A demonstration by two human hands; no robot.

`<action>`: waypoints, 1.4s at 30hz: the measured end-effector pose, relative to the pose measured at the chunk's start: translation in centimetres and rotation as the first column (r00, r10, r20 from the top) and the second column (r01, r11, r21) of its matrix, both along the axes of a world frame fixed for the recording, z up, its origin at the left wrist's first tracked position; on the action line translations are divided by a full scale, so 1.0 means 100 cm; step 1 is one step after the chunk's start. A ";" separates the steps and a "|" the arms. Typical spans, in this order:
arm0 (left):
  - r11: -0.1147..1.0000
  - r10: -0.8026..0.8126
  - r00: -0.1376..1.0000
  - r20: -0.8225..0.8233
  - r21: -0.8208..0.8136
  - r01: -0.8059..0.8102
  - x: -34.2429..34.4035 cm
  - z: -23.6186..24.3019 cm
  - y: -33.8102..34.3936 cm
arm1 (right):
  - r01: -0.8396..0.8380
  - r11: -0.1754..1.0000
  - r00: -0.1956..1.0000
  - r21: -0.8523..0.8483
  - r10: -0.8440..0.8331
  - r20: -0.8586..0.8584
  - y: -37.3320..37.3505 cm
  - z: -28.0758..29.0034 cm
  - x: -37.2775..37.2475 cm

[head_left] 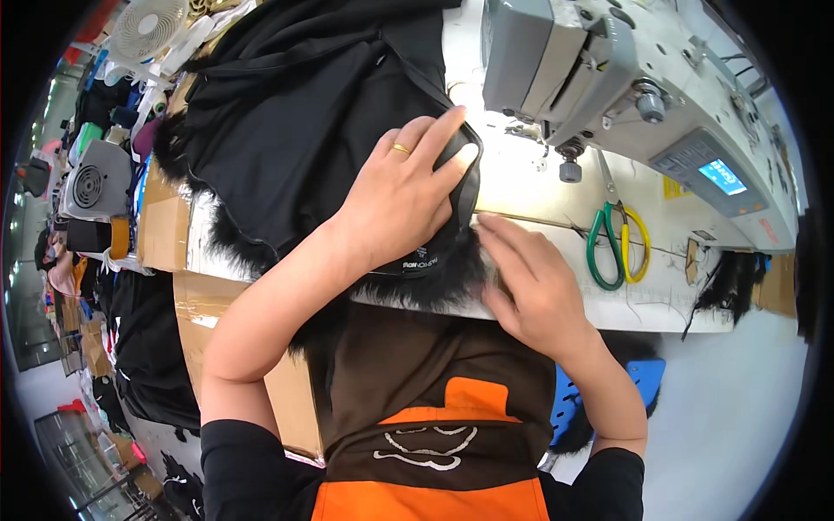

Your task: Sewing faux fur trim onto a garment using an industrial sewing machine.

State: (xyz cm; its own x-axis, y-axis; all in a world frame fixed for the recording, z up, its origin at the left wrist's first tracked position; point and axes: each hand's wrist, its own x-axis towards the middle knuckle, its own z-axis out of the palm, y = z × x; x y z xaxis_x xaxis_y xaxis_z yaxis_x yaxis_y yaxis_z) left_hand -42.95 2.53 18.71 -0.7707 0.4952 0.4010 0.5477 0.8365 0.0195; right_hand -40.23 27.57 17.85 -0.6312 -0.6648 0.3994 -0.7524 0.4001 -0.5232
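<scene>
A black garment (pixel 295 113) with fluffy black fur along its edge (pixel 447 286) lies on the white sewing table. My left hand (pixel 400 191), with a gold ring on one finger, rests flat on the cloth, its fingers stretched toward the garment's right edge. A small label (pixel 420 260) shows just below that hand. On the right, my right hand (pixel 539 286) is at the fur edge, fingers extended and thumb apart, slightly blurred; nothing shows clearly held. Left of the needle area of the sewing machine (pixel 556 113), the cloth edge stays outside the presser foot.
Scissors with green and yellow handles (pixel 625 243) lie right of my right hand, under the machine's lit screen (pixel 723 176). Black fur scraps (pixel 728 286) hang at the table's right end. Cardboard boxes (pixel 163 230) and a white fan (pixel 149 30) stand at left. A blue pedal (pixel 645 379) is below.
</scene>
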 end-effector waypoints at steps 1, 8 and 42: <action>1.000 0.002 1.000 0.004 0.003 -0.002 -0.002 -0.003 0.000 | 0.016 0.998 1.000 -0.054 -0.016 -0.007 -0.002 -0.001 -0.002; 0.996 -0.004 0.973 0.230 0.091 -0.017 0.004 -0.009 0.002 | -0.082 0.991 0.973 0.109 0.103 -0.206 -0.004 0.000 -0.030; 0.934 -0.279 0.933 0.229 0.290 0.208 0.001 -0.014 -0.010 | 0.009 0.998 0.971 0.061 0.006 -0.240 0.008 -0.017 -0.059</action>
